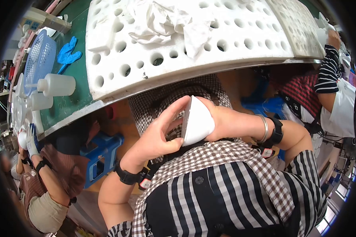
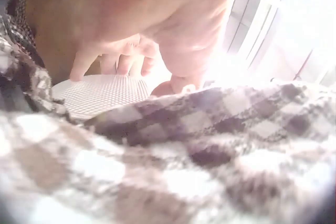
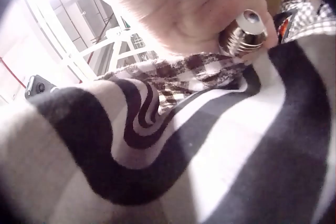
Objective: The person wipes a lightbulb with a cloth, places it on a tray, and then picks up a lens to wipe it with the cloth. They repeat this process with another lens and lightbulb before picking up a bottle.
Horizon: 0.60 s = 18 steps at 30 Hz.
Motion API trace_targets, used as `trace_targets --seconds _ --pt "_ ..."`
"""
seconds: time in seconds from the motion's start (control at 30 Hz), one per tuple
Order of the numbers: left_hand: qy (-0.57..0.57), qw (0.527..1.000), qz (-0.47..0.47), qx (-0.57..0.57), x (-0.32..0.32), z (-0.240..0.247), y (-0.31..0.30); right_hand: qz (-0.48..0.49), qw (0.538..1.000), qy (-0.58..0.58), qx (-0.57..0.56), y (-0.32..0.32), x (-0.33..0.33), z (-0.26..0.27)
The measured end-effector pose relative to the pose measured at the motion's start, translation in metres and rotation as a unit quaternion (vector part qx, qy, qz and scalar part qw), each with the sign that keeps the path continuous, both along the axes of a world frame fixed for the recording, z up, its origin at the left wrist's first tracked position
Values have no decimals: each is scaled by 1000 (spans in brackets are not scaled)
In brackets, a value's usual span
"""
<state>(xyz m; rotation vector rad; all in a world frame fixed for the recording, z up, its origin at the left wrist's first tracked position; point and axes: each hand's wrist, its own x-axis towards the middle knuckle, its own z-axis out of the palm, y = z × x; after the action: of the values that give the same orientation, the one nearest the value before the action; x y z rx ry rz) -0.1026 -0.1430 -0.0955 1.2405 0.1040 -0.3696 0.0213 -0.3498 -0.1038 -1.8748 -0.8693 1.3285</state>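
A white lamp bulb (image 1: 201, 120) is held between both hands in front of the apron, its flat face turned to the left. My left hand (image 1: 156, 136) spans that face, fingers at the upper edge and thumb at the lower edge. My right hand (image 1: 227, 122) wraps round the bulb's white back. The left wrist view shows the bulb's finely dotted face (image 2: 105, 95) below the left hand (image 2: 157, 14). In the right wrist view, a silver screw base (image 3: 244, 34) pokes out beside the palm of the right hand (image 3: 194, 19).
White foam trays (image 1: 138, 71) with round holes cover much of the bench, with crumpled white sheets (image 1: 158, 23) on top. At the left are a blue glove (image 1: 69, 53), plastic bottles (image 1: 59, 85) and a blue basket (image 1: 41, 59). Other people sit on both sides.
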Motion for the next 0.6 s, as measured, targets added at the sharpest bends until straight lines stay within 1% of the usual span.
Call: trace_targets --seconds 0.1,0.2,0.27,0.3,0.33,0.4,0.43,0.5,0.6 --pt "16 1000 14 6 5 4 1 7 1000 -8 29 1 -2 -9" --pt "33 999 26 15 23 10 -1 15 999 -23 37 6 -7 -1" --pt "69 997 40 -24 32 9 0 15 999 -25 26 6 -8 2" --pt "72 996 29 -34 34 7 2 14 999 -25 15 6 -8 3" --pt "71 997 27 -34 33 7 2 11 999 -26 14 5 -8 3" --pt "35 999 -11 -12 27 8 1 7 998 -41 44 1 -8 2" --pt "6 1000 -18 -21 21 5 1 5 998 -39 43 0 -8 2" --pt "-4 1000 -22 -12 14 6 -1 19 998 -62 -4 -1 -7 2" --pt "-9 1000 -6 -7 13 10 -2 4 998 -56 6 4 -8 6"
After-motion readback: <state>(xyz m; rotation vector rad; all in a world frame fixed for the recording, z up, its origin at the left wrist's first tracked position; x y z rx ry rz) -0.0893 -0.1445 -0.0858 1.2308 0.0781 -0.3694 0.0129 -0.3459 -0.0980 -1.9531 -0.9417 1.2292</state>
